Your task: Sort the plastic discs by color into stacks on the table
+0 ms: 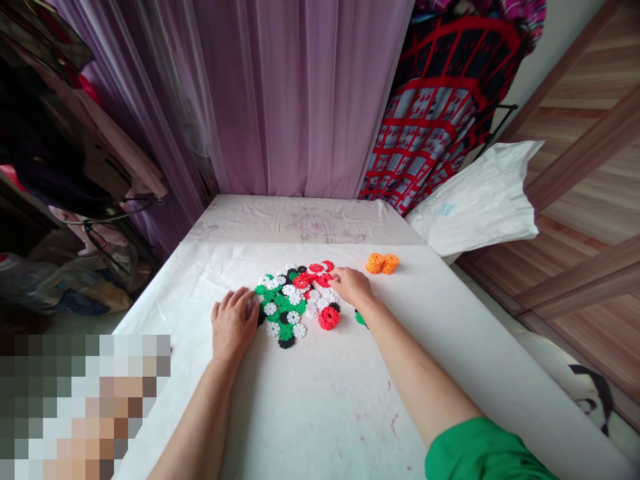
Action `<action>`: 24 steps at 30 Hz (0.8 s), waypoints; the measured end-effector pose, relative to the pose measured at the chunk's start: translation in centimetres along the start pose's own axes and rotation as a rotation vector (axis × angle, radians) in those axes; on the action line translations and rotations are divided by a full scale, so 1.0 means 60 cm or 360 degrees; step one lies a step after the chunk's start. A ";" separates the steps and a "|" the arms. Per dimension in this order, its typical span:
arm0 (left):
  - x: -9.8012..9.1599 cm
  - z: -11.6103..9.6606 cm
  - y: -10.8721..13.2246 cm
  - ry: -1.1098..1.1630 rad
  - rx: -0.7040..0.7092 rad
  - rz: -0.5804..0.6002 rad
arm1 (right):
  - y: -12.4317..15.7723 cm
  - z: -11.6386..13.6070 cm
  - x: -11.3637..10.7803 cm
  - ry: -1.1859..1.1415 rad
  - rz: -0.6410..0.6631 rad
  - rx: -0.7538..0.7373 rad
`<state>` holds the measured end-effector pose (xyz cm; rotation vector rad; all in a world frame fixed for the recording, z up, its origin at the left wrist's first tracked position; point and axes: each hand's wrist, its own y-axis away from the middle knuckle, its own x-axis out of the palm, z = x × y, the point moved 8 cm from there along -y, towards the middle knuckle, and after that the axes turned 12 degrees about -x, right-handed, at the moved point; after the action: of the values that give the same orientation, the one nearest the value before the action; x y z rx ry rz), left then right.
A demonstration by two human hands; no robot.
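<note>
A pile of small round snowflake-shaped plastic discs (293, 300) in green, white, red and black lies on the white table (320, 400). My left hand (233, 323) rests palm down at the pile's left edge, fingers stretched flat and touching the discs. My right hand (353, 285) lies on the pile's right side, fingers curled onto red discs (315, 269); whether it grips one is hidden. A red disc stack (329, 318) sits just below that hand. Two stacks of orange discs (383, 263) stand apart to the right of the pile.
A purple curtain (280, 100) hangs behind the table. A red and black patterned cloth (430, 120) and a white plastic bag (480, 200) are at the back right. Cluttered items stand to the left. A wooden floor lies on the right.
</note>
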<state>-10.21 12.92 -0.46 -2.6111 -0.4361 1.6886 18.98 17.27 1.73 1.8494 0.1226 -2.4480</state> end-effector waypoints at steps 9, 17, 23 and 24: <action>-0.003 -0.004 0.001 -0.0012 0.0014 -0.0011 | 0.109 -0.052 0.021 -0.1493 -0.0212 0.0222; -0.005 -0.005 0.001 -0.0027 0.0004 0.0012 | 0.137 -0.005 0.025 -0.1573 -0.0172 0.0166; -0.004 -0.004 0.001 -0.0031 0.0006 0.0012 | 0.131 -0.003 0.037 -0.1504 -0.0170 0.0120; -0.004 -0.004 0.000 -0.0026 0.0008 0.0010 | 0.131 -0.006 0.040 -0.1472 -0.0160 0.0114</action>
<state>-10.07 12.87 -0.13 -2.5996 -0.4243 1.7120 19.48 9.47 -0.83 0.5743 0.0674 -3.1081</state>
